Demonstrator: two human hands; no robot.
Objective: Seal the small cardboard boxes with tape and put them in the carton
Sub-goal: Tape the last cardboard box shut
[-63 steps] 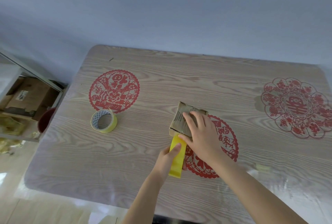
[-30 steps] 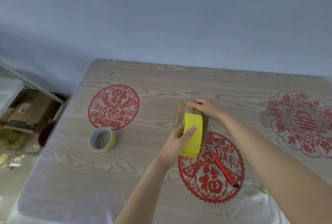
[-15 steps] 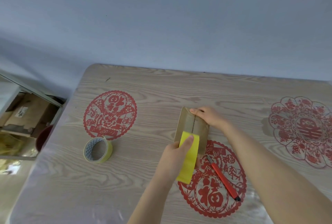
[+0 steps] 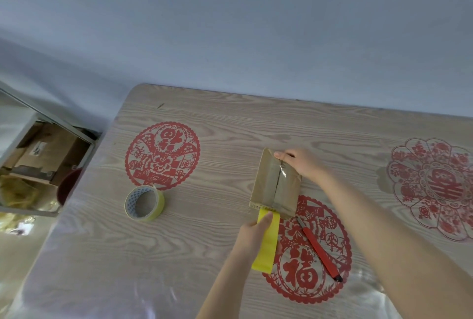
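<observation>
Your left hand [image 4: 252, 238]: pinching the tape strip [image 4: 269, 251] at the near edge of the box [image 4: 267, 183]. Your right hand [image 4: 303, 165]: curled over its far end. Box: flaps closed, contents hidden.

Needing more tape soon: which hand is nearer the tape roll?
Left: left hand holds the tape strip right of the tape roll; right hand grips the cardboard box farther right.

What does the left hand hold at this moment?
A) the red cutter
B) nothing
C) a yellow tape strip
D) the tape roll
C: the left hand pinches the yellow strip that hangs from the near end of the box, while the roll and the cutter lie apart from it.
</observation>
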